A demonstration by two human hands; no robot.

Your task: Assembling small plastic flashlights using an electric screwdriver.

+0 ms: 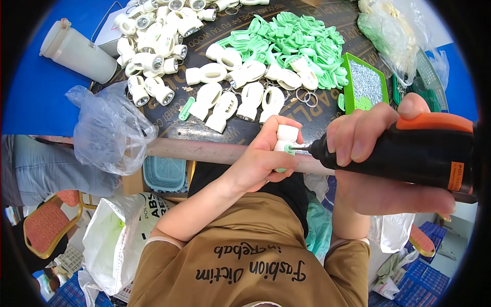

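Between the thumb and fingers of my left hand (250, 166) is a small white keychain flashlight (287, 134) with a green piece set in it. My right hand (360, 133) grips a black electric screwdriver (424, 151) with an orange section. Its thin bit points left and meets the green piece, or comes very close to it. Just beyond my hands, on the table, lie several white flashlight bodies (251, 100), some with metal key rings. Behind them is a heap of green plastic parts (296, 43).
A pile of white flashlights (163, 43) covers the far left, near a white lidded cup (79, 53). A clear plastic bag (110, 125) hangs over the left table edge. To the right stands a green tray (350, 97) of tiny metal screws, with plastic bags (394, 36) behind.
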